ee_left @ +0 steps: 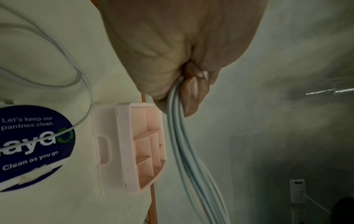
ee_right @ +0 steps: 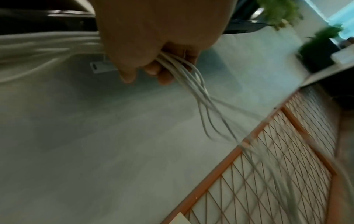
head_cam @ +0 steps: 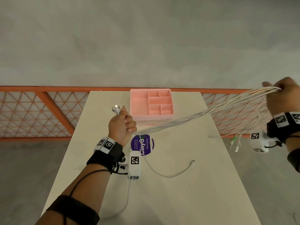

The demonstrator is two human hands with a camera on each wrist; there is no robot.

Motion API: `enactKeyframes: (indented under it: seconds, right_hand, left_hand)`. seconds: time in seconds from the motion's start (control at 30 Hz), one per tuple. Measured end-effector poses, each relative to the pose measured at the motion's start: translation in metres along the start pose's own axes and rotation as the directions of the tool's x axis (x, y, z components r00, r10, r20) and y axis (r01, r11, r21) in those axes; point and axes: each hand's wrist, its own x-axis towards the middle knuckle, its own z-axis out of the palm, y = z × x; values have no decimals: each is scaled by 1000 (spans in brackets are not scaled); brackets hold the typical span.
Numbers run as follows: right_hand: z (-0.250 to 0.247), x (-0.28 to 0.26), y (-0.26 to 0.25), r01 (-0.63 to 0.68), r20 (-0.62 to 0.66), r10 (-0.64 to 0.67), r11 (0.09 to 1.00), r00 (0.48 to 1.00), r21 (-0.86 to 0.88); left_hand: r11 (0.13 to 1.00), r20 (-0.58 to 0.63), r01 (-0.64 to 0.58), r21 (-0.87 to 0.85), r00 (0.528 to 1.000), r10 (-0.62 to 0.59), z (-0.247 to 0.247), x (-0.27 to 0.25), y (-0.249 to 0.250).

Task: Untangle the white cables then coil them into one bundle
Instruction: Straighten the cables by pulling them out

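Grey floor lies all round a pale table (head_cam: 186, 200), with an orange mesh fence (head_cam: 40, 111) behind it. Above the table the left hand (head_cam: 121, 125) is a fist closed round the white cables (head_cam: 178, 120), their plug ends (head_cam: 117, 109) sticking up out of the fist. From there the cables run as one taut sheaf up and to the right — off past the table's edge — into the right hand (head_cam: 282, 96), whose fingers curl round them; their loose ends (head_cam: 235, 143) dangle below that wrist. One more cable (head_cam: 170, 175) lies slack on the table, crossing a round blue sticker (head_cam: 142, 146). At the far end of the table sits a pink tray (head_cam: 139, 104) with several compartments.
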Motion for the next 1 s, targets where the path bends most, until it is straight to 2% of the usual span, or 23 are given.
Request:
enactKeyframes:
  seconds: [0.03,0.1,0.2,0.27,0.37,0.47,0.6,0.67,0.73,0.77,0.9,0.97,1.0]
  right_hand:
    - [-1,-1,1,-12,-18,12,1000,1000,-1]
    - [4,-8,9,22,61,-21,1000,998,-11]
    - [23,-40,43,104,321,-28,969,947,-223]
    - [40,-72,67,112,446,58,931,893,-346]
    - [69,-123,102,77,609,259,880,750,-468]
    - [98,-171,127,100,721,393,838,570,-536]
    - [107,-193,127,282,799,456,767,392,-576]
    - [103,-189,118,313,832,469,776,295,-548]
    - [104,-181,106,318,872,436,813,221,-487]
    - [106,-178,99,301,894,396,844,208,-444]
    - [116,-176,57,78,932,254,956,259,-283]
    - [130,-182,42,-34,927,247,968,281,-248]
    - [138,-187,37,-39,916,262,964,304,-262]
  left_hand:
    - [1000,6,0,4,1000,0,1,-1,0]
    - [1000,3,0,22,1000,0,0,-1,0]
    - [999,-48,14,33,999,-12,-12,-1,3]
    - [999,-78,10,47,997,-6,-22,-1,5]
    - [997,-111,1,72,994,7,-34,0,4]
    - [993,-142,-13,119,989,30,-42,0,3]
    - [989,-163,3,151,986,22,-50,-1,3]
    - [988,-166,32,154,986,-6,-52,0,2]
    - [982,-161,70,178,986,-41,-53,0,-1]
    - [974,-155,89,209,986,-56,-52,0,-3]
    - [924,-110,144,354,988,-112,-42,-6,-18]
    - [899,-87,188,396,982,-167,-38,-11,-23]
    - [886,-79,213,412,977,-198,-38,-13,-26]
